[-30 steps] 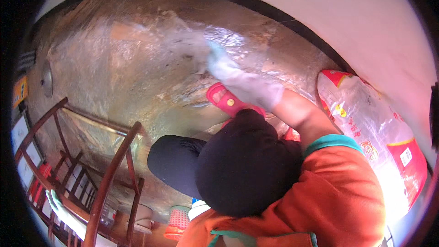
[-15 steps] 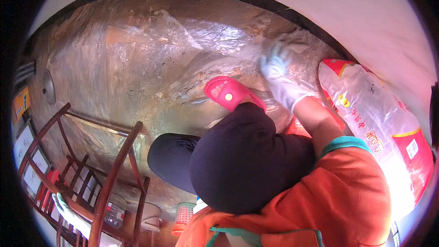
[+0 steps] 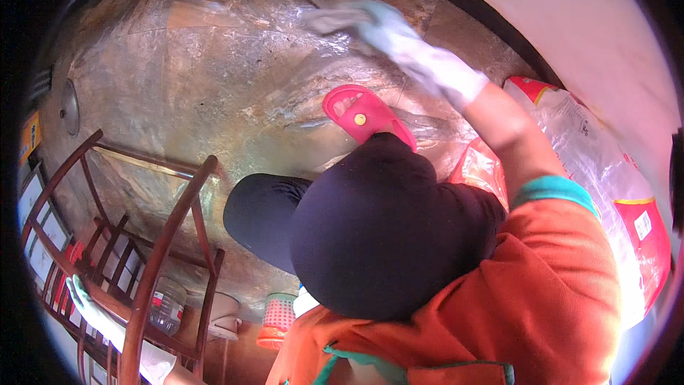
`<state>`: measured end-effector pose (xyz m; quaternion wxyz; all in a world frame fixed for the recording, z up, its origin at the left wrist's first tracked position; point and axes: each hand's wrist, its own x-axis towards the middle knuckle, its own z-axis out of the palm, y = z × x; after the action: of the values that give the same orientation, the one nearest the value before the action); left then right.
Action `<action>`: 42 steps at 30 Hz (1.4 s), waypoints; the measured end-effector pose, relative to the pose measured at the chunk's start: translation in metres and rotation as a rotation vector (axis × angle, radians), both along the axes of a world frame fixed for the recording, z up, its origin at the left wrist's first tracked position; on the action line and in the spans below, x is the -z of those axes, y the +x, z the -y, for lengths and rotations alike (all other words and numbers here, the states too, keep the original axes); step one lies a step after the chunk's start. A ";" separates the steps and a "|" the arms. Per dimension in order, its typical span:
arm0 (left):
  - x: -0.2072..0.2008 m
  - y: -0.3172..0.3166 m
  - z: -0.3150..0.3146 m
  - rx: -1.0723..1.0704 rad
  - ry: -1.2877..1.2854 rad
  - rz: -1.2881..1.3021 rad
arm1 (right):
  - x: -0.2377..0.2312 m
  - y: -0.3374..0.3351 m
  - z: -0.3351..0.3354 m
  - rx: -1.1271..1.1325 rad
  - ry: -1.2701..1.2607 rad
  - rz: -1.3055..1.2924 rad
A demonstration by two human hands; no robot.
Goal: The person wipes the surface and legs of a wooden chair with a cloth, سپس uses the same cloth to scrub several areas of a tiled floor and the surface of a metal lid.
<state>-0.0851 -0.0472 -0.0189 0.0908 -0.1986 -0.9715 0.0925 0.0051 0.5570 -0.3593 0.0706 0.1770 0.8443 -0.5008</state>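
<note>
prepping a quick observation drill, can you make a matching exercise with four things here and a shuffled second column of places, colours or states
1 slipper
2 left hand
3 right hand
4 large bag

A at a blurred grey cloth
B clear and red, near the wall
C pink, worn on a foot
D at the brown wooden frame

Pairs: 1-C; 2-D; 3-A; 4-B

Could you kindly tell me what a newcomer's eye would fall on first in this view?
Probably the bright pink slipper near the middle, vivid against the brown floor. Above it, the gloved right hand has a blurred gray cloth at its fingers, and at the right lies a large clear-and-red plastic bag.
</note>
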 end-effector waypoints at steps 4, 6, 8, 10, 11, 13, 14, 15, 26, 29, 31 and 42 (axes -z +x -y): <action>-0.002 0.010 -0.029 -0.106 0.153 0.023 | -0.005 0.154 -0.048 0.423 0.103 0.242; -0.003 0.005 -0.021 -0.229 0.209 0.045 | 0.027 0.242 -0.045 0.639 0.080 0.293; -0.003 -0.004 -0.019 -0.507 0.379 0.083 | 0.061 0.310 -0.036 0.723 0.058 0.515; -0.001 -0.007 -0.022 -0.489 0.384 0.079 | 0.060 0.324 -0.021 0.610 0.137 0.672; 0.000 -0.008 -0.023 -0.480 0.389 0.078 | 0.058 0.323 -0.018 0.541 0.192 0.705; 0.000 -0.003 -0.027 -0.333 0.260 0.057 | 0.055 0.304 -0.014 0.393 0.269 0.704; -0.001 0.000 -0.030 -0.259 0.195 0.050 | 0.052 0.283 -0.011 0.314 0.289 0.681; 0.000 0.004 -0.032 -0.185 0.142 0.042 | 0.046 0.261 -0.009 0.242 0.305 0.645; 0.006 -0.002 -0.012 0.145 -0.253 -0.111 | 0.013 -0.018 0.040 0.200 0.100 0.415; -0.003 0.006 0.011 -0.042 -0.186 -0.079 | -0.052 0.006 0.028 0.070 -0.279 0.207; 0.007 0.003 -0.023 -0.043 -0.055 -0.034 | 0.001 0.037 -0.026 0.329 -0.072 0.182; -0.008 0.028 0.025 -0.663 1.427 -0.207 | 0.121 0.141 -0.155 0.284 0.879 0.258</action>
<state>-0.0571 -0.0722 -0.0108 0.2539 0.2169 -0.7912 -0.5123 0.1457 0.7123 -0.4803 0.0240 0.3646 0.9278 -0.0748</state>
